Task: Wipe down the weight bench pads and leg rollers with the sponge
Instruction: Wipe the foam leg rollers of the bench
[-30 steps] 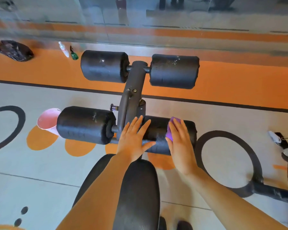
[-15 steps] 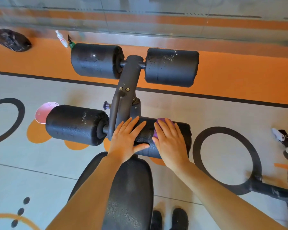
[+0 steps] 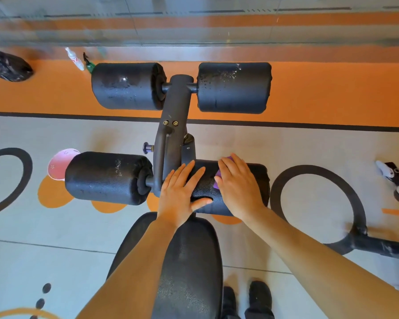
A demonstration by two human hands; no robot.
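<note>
The black weight bench seat pad (image 3: 189, 268) runs up from the bottom centre to a dark metal post (image 3: 174, 125). Four black foam leg rollers hang off the post: far left (image 3: 127, 86), far right (image 3: 234, 87), near left (image 3: 106, 178) and near right (image 3: 258, 180). My right hand (image 3: 237, 185) lies flat on the near right roller, pressing a purple sponge (image 3: 217, 183) that is mostly hidden under the palm. My left hand (image 3: 181, 192) rests spread on the same roller beside the post, holding nothing. The rollers show wet spots.
A pink bowl (image 3: 59, 164) sits on the floor behind the near left roller. A white spray bottle (image 3: 75, 59) and a green bottle (image 3: 89, 64) stand by the mirrored wall, near a black bag (image 3: 8, 65). Another machine's frame (image 3: 378, 245) lies at right. My shoes (image 3: 247, 298) are below.
My right hand with the sponge has slid left along the near right roller, toward my left hand. My view has tilted down, bringing my shoes into sight.
</note>
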